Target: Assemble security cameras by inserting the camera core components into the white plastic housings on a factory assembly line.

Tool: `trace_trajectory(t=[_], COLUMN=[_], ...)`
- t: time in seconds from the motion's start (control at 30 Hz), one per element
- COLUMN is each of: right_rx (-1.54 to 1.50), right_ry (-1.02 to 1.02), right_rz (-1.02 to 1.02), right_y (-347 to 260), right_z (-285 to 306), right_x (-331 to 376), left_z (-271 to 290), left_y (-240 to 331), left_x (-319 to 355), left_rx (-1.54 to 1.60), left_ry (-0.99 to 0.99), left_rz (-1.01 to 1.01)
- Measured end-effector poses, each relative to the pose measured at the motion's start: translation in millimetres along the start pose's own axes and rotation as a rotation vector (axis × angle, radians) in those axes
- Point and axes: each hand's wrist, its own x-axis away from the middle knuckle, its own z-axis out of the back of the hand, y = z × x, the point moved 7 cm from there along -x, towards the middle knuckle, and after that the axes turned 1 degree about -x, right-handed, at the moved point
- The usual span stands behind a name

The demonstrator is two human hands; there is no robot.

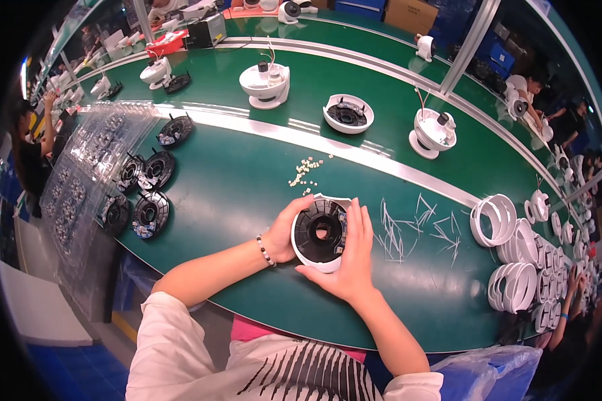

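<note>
Over the near part of the green table I hold a round white plastic housing [322, 267] between both hands. A black disc [307, 235] with a centre hole sits inside it, and a small circuit board [342, 234] shows at its right side. My left hand [281, 233] is wrapped round the left rim, with a beaded bracelet on the wrist. My right hand [356, 260] grips the right rim, fingers pointing up along it and thumb at the bottom. Small cream-coloured pieces [305, 172] lie scattered just beyond the housing.
Several black discs [150, 214] lie at the left beside a plastic sheet of small parts [80, 180]. Thin white strips [394, 234] lie right of my hands. White rings [513, 286] are stacked far right. Along the raised belt stand white units [264, 83] and another housing [348, 113]. Other people work nearby.
</note>
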Motion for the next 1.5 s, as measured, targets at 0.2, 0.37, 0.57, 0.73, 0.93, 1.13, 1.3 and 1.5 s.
trace_trajectory(t=[0.2,0.37,0.57,0.73,0.93,1.13,1.3,1.5], right_rx=[0.027,0.068,0.136,0.136,0.185,0.15,0.082,0.447], right_ry=[0.026,0.044,-0.11,-0.104,-0.11,-0.052,0.083,0.393], right_rz=[0.094,0.072,0.003,0.001,-0.013,0.106,0.102,-0.019], right_y=[-10.8,-8.2,-2.3,-3.4,-12.0,-19.1,-13.7,15.1], right_z=[7.4,14.4,-3.8,-4.1,1.8,4.0,29.5,132.5], right_x=[1.8,3.8,3.2,3.5,5.7,-0.3,7.4,42.8], left_z=[51.3,127.6,194.4,266.0,172.1,234.2,264.2,239.3], left_y=[86.7,199.2,277.9,304.6,338.4,342.3,366.4,343.0], left_x=[-7.7,-4.8,-44.9,-57.4,30.1,70.3,54.6,5.4], left_rx=[0.008,0.043,0.014,-0.276,-1.666,-2.022,-2.122,-2.128], left_ry=[0.236,0.651,0.855,1.221,1.613,1.378,1.416,1.193], left_rz=[-0.322,-0.924,-1.0,-0.952,-0.921,0.108,-0.105,0.069])
